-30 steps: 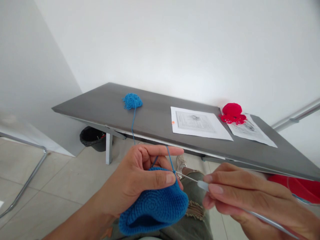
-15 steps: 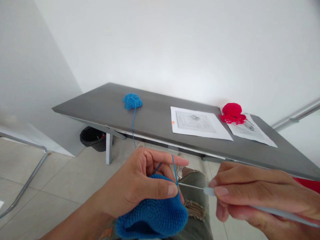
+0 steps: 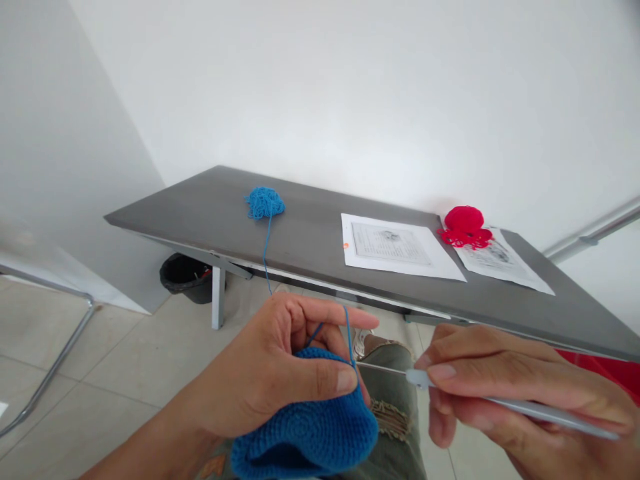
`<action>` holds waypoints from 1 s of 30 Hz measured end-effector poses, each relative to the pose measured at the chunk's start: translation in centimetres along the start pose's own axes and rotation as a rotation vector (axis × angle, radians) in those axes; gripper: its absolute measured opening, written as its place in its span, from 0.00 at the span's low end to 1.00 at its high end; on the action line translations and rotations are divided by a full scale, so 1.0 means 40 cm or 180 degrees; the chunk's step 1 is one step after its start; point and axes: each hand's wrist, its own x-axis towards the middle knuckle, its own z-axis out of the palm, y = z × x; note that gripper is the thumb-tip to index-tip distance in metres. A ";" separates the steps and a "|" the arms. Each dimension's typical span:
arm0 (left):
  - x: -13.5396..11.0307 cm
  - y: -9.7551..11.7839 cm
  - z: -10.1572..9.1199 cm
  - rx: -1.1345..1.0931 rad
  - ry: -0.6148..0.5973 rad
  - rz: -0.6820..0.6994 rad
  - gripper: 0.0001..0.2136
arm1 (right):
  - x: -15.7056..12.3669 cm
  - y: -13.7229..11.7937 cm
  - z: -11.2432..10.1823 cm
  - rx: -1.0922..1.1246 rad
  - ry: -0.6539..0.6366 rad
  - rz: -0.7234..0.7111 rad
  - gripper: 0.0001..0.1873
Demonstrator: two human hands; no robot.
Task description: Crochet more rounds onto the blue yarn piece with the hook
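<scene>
My left hand [image 3: 305,360] pinches the upper edge of a round blue crochet piece [image 3: 310,433], thumb in front and fingers behind. Blue yarn [image 3: 349,330] loops over its outstretched index finger and runs down to the stitch by the thumb tip. In my right hand [image 3: 505,380] is a crochet hook [image 3: 417,379] with a pale grey handle, gripped between thumb and fingers. Its thin metal shaft points left, and the tip meets the yarn at the edge of the piece. From my left hand the strand leads back to a loose blue yarn heap [image 3: 265,203] on the table.
A dark grey table [image 3: 310,230] stands against the white wall. On it lie a printed sheet [image 3: 400,248] and another sheet [image 3: 520,270] under red yarn [image 3: 465,223]. A black bin [image 3: 186,277] is below, and a metal tube frame [image 3: 60,363] stands at left.
The hook has turned slightly in my right hand, which has shifted a little left. The blue piece and my left hand have barely moved, and the yarn still hangs over the index finger.
</scene>
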 end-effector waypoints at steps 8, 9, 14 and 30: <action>-0.002 0.005 -0.004 0.0190 0.0023 -0.0015 0.17 | 0.008 -0.013 -0.009 -0.0425 -0.0030 -0.0208 0.11; -0.001 0.005 -0.006 0.0222 0.0026 -0.0034 0.17 | 0.008 -0.013 -0.011 -0.0467 -0.0051 -0.0198 0.11; 0.001 0.001 -0.010 0.0256 -0.0031 -0.0096 0.15 | 0.016 -0.022 -0.022 -0.0491 -0.0099 -0.0174 0.09; 0.004 -0.037 0.013 0.0451 0.0592 0.0262 0.14 | -0.053 0.051 0.106 0.2619 0.1269 0.2199 0.12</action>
